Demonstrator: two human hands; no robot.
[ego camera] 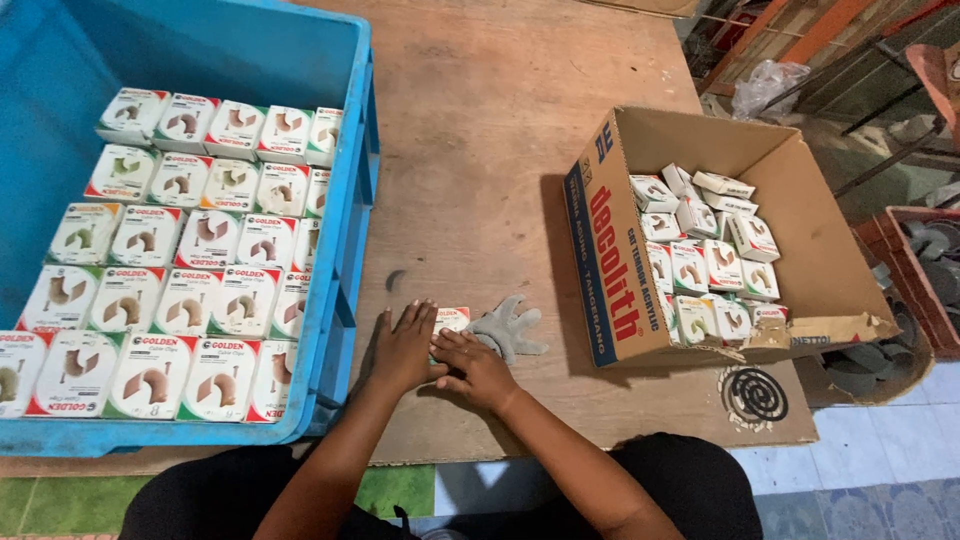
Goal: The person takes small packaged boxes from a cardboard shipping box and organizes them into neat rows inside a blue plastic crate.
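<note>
Resting near the table's [480, 130] front edge, the left hand [405, 345] lies flat with fingers spread, and the right hand [478, 368] presses down with fingers together; both cover a small white box [452, 318]. A grey glove [508, 328] lies just beside them. The blue crate [345, 270] with rowed boxes fills the left edge; a cardboard carton [600, 260] sits toward the right edge.

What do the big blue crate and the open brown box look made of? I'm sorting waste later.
The big blue crate looks like moulded plastic: smooth, glossy walls, ribbed rim. The open brown box looks like matte corrugated cardboard: folded flaps, torn front edge.
</note>
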